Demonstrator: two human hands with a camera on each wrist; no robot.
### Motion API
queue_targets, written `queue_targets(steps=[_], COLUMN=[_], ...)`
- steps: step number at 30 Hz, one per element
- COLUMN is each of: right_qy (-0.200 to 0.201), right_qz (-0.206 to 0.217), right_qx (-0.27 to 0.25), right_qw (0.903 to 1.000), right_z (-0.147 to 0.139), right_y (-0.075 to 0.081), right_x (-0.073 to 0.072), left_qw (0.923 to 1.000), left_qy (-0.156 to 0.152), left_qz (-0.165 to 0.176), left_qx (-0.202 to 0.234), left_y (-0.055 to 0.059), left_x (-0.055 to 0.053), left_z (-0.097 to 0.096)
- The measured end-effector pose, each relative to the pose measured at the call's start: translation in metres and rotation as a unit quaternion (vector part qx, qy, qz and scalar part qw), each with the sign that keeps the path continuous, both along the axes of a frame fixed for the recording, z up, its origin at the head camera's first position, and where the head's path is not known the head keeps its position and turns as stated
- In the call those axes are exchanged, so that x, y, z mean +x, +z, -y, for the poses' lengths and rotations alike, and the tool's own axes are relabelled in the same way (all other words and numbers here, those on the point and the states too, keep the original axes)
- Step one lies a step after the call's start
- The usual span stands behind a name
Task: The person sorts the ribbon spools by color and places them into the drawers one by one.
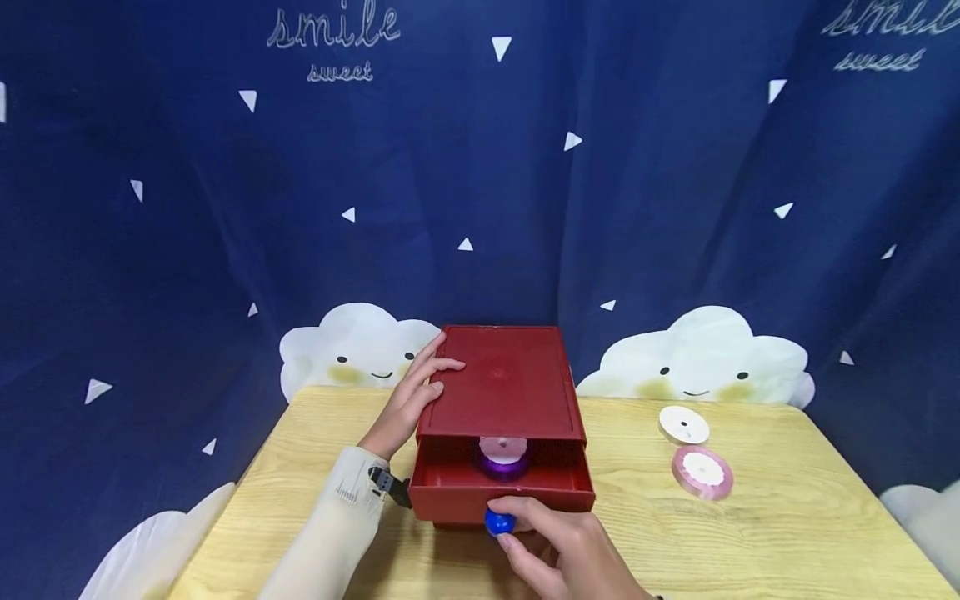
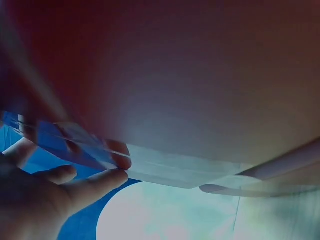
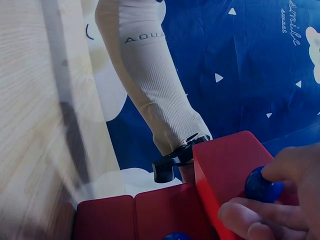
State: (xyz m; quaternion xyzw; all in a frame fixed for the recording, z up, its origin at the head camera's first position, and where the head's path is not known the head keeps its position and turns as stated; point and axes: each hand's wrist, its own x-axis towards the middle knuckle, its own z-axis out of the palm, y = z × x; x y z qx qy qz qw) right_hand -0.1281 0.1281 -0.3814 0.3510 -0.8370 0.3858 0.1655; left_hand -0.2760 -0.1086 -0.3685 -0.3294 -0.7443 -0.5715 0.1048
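A dark red drawer box (image 1: 498, 392) stands on the table with its top drawer (image 1: 450, 503) pulled partway out. My right hand (image 1: 573, 546) pinches the round blue knob (image 1: 498, 522) on that drawer's front between thumb and fingers. Against the box's left side and top edge rests my left hand (image 1: 408, 402), fingers extended. Inside the drawer sits a purple ribbon spool (image 1: 505, 470) with a pink ribbon spool (image 1: 501, 447) above it, partly hidden by the box top. In the right wrist view, a second blue knob (image 3: 176, 236) shows on a lower red front.
To the right on the wooden table (image 1: 787, 517) lie a white spool (image 1: 684, 425) and, nearer, a pink ribbon spool (image 1: 702, 472). A navy curtain (image 1: 487, 167) with clouds and triangles hangs behind. A black strap (image 1: 390, 485) circles the left wrist.
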Motion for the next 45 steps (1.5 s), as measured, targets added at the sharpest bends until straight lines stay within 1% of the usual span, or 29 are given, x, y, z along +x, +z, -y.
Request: queue_targets(steps=[3,5,7,9,13,16,20,22,25,26,29,34,42,45], right_qy=[0.011,0.019,0.027,0.034,0.040,0.035,0.019,0.009,-0.005,-0.008,-0.012,-0.010,-0.011,-0.013], right_qz=[-0.003,0.002,-0.003,-0.017,-0.034,-0.016,0.001,-0.005,-0.009,-0.012,-0.021,-0.021,-0.023,-0.015], right_qx=[-0.008,-0.016,-0.025,-0.035,-0.053,-0.059,-0.065,-0.072,-0.078,-0.080,-0.084,-0.088,-0.090,-0.091], right_qw=[0.9999,0.9997,0.9993,0.9987,0.9972,0.9975,0.9977,0.9973,0.9969,0.9967,0.9961,0.9959,0.9956,0.9957], right_z=[-0.003,-0.004,-0.004,-0.003,-0.001,0.000,0.002,0.002,0.004,0.005,0.007,0.007,0.006,0.006], right_y=[-0.001,-0.001,-0.003,-0.005,-0.009,-0.010,-0.011,-0.012,-0.012,-0.012,-0.012,-0.012,-0.013,-0.014], right_x=[-0.003,-0.005,-0.006,-0.007,-0.008,-0.010,-0.014,-0.017,-0.021,-0.023,-0.027,-0.030,-0.034,-0.036], left_qw=[0.9999,0.9996,0.9993,0.9992,0.9991,0.9988,0.9987,0.9991,0.9994,0.9994,0.9993,0.9993,0.9993,0.9993], left_qy=[0.000,0.000,0.000,-0.004,-0.015,-0.024,-0.022,-0.022,-0.023,-0.025,-0.029,-0.026,-0.022,-0.019], left_qz=[-0.008,-0.018,-0.029,-0.033,-0.035,-0.042,-0.045,-0.037,-0.023,-0.018,-0.013,-0.014,-0.011,-0.011], left_qx=[-0.013,-0.021,-0.025,-0.024,-0.015,-0.006,0.004,0.006,0.012,0.014,0.020,0.024,0.030,0.029], left_y=[0.011,0.015,0.015,0.011,-0.004,-0.015,-0.020,-0.017,-0.007,-0.004,0.002,0.004,0.003,0.000], left_x=[0.004,0.003,0.001,-0.003,-0.015,-0.023,-0.025,-0.022,-0.014,-0.010,-0.003,0.000,-0.002,-0.004], left_z=[-0.006,-0.009,-0.010,-0.008,-0.001,0.002,0.003,0.002,-0.002,-0.003,-0.004,-0.005,-0.006,-0.007])
